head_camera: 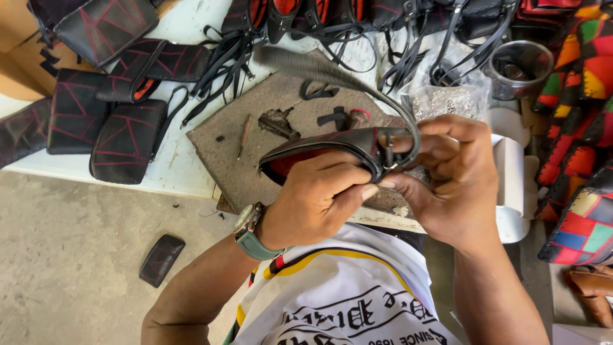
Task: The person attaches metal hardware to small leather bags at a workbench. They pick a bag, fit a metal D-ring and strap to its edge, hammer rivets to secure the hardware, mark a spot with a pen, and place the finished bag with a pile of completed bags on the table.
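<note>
Head view: one black leather pouch with red lining (319,153) sits mid-scene, above a grey work board (255,128). The left hand (313,198) grips its near edge, fingers pressed together; the right hand (447,179) pinches its metal ring (388,153) and grey strap (332,73). Four black red-stitched pouches (128,137) lie far left, one (161,259) on the floor. Black straps (223,54) crowd the far edge; patchwork bags (581,128) block the right.
</note>
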